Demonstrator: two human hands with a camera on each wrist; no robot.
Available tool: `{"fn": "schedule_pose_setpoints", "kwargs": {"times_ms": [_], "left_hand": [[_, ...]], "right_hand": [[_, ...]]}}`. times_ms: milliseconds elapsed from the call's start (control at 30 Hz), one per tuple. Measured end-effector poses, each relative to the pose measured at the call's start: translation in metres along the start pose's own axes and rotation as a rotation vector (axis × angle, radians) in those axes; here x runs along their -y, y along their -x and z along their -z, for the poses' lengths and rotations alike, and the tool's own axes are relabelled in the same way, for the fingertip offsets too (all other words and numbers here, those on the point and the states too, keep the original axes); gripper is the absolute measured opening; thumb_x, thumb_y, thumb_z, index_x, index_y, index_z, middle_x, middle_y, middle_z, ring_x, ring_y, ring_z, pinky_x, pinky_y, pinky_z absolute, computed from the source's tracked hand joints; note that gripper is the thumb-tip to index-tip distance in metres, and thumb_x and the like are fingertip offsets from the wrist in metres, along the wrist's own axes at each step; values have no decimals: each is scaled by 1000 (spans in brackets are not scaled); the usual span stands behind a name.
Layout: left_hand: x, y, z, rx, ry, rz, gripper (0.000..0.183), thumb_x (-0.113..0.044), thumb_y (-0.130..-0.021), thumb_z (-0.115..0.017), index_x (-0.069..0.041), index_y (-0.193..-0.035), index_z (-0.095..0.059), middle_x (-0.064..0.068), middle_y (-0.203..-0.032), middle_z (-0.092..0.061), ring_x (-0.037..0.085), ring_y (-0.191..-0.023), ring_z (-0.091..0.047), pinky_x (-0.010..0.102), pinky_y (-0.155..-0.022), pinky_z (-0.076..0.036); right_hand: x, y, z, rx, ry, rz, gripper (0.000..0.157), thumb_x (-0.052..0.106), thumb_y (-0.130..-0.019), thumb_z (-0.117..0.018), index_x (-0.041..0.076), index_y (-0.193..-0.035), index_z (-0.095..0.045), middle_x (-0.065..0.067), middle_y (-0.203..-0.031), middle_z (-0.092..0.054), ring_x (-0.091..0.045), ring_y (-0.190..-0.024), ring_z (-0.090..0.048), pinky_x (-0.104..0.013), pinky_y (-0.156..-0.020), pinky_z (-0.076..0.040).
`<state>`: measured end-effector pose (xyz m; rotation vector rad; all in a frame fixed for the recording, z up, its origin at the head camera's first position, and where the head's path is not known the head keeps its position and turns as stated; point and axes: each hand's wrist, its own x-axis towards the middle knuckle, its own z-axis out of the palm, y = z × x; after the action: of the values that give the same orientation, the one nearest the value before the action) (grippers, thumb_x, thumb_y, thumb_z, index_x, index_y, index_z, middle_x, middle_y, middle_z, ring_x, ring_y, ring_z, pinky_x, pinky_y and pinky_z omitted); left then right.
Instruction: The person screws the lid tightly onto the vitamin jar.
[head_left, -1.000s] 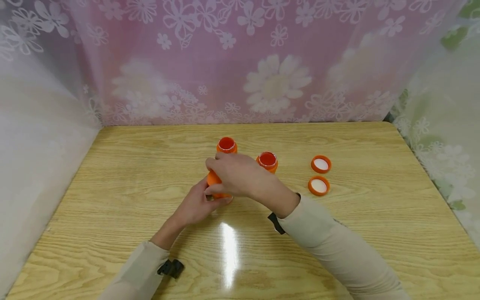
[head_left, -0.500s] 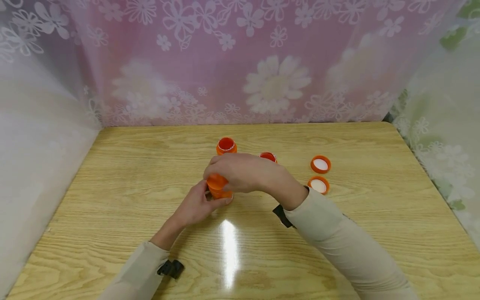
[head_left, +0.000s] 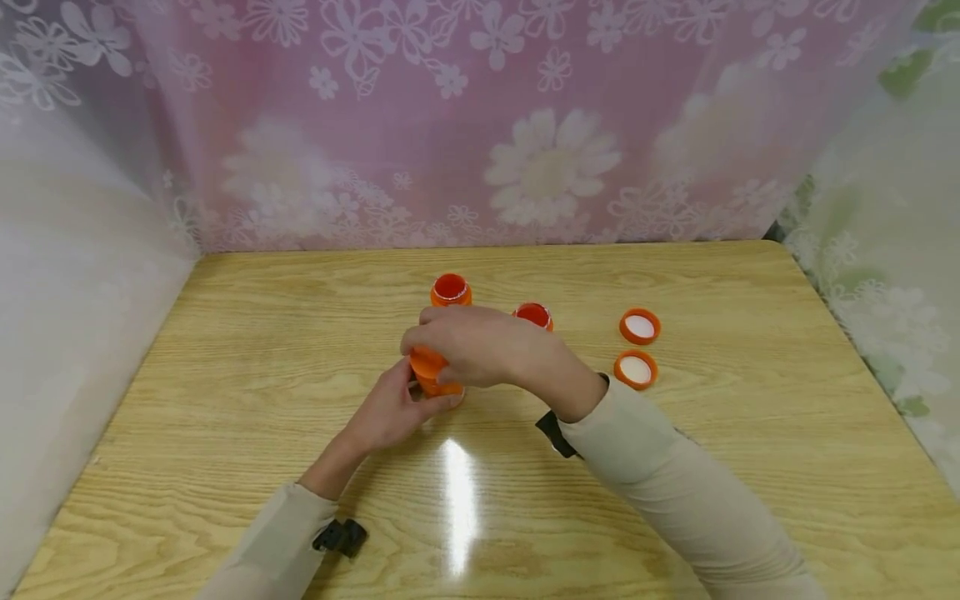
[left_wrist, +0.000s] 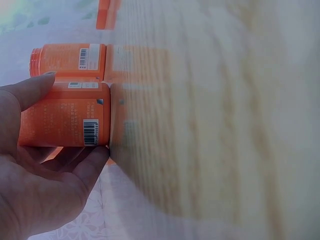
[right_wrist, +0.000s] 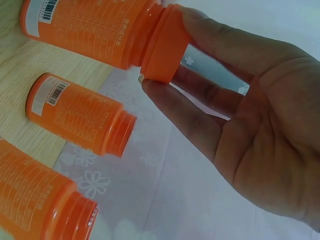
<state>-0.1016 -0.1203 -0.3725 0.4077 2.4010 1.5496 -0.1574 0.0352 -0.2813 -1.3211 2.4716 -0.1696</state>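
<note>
An orange plastic bottle point(left_wrist: 65, 117) with printed text and a barcode stands upright on the table, its base at the wood. My left hand point(head_left: 392, 407) grips it around the lower body, thumb on one side and fingers on the other. Over its top, my right hand point(head_left: 487, 346) pinches the orange screw cap point(right_wrist: 167, 45) between thumb and fingers. In the right wrist view the cap sits on the bottle's neck, with neck threads showing below it. Two like bottles without caps stand behind: one farther back point(head_left: 452, 292), one to the right point(head_left: 534, 317), partly covered by my right hand.
Two orange caps lie with their white liners up at the right, one farther cap point(head_left: 640, 327) and one nearer cap point(head_left: 635, 369). The wooden table point(head_left: 262, 333) meets a pink flowered curtain point(head_left: 420, 150) at the back, with pale cloth on both sides.
My right hand has turned around the cap, its thumb shifting right, so more of the cap's top shows. The right forearm swung slightly right, then back. My left hand keeps its hold on the bottle.
</note>
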Motion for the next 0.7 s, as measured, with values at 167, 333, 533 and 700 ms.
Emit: {"fn": "schedule_pose_setpoints", "kwargs": {"times_ms": [167,333,533,700], "left_hand": [[2,-1,-1,-1,7,4,49,-11,-88,-70,-2,-131,-46,9,-121,-57,21,-104,-59,40,-89,-49],[5,-1,-1,0,19,-1,49,-11,-88,-70,-4,-131,-48,7,-120,-58,20,-101,-60,37,-86,-50],[3,-1,0,0,7,3,50,-11,-88,-70,-5,-132,-47,7,-119,-58,19,-98,-59,36,-84,-51],[17,-5,-2,-8,-37,-24,49,-13,-88,-71,-5,-130,-48,5,-113,-59,18,-91,-58,37,-79,-50]], "right_hand": [[0,1,0,7,19,25,35,12,-90,-67,18,-123,-63,-2,-107,-54,-16,-92,-54,-25,-82,-46],[4,0,-3,-33,20,-81,24,22,-89,-68,17,-112,-65,1,-97,-52,-14,-78,-52,-25,-70,-46],[13,-1,-9,-83,27,-230,30,37,-88,-69,13,-102,-59,-1,-90,-47,-16,-62,-52,-26,-56,-45],[17,-1,-12,-106,64,-271,42,47,-86,-67,14,-110,-58,-2,-94,-49,-17,-63,-54,-28,-55,-47]]}}
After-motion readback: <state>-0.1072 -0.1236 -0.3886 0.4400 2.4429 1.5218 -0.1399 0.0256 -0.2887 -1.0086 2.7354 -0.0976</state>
